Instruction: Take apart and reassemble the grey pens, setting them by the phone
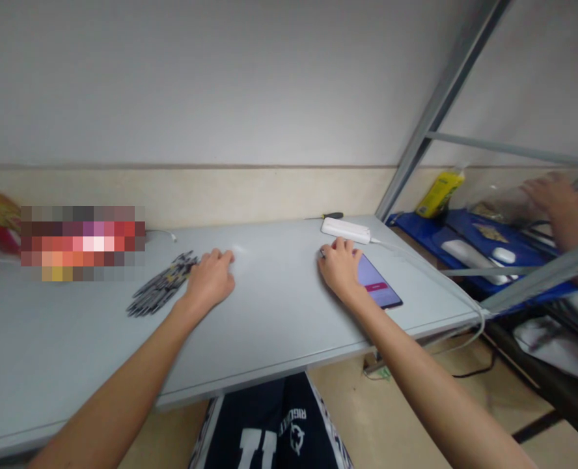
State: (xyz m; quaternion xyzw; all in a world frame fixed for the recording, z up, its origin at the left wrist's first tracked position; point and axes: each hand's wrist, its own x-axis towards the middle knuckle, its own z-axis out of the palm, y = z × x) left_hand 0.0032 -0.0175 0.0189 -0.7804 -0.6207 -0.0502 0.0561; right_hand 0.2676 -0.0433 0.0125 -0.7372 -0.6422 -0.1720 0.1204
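My left hand (211,277) rests palm down on the light grey table (269,319), its fingers loosely bent and the thumb apart. Just left of it, close to its fingers, lies a bundle of dark and silver pens (159,290) side by side. My right hand (340,268) is on the table with fingers curled down. A small dark, shiny bit shows at its fingertips, too small to name. Partly under that hand and wrist lies a phone (381,286) with a lit screen.
Behind my right hand are a white power strip (346,230) with a cable and a screwdriver (332,215). A blurred-out red object (84,244) stands at the left. Beyond the metal bed-frame post (416,150), another person's arm (562,202) is over a blue surface (416,228) with a yellow packet (440,192).
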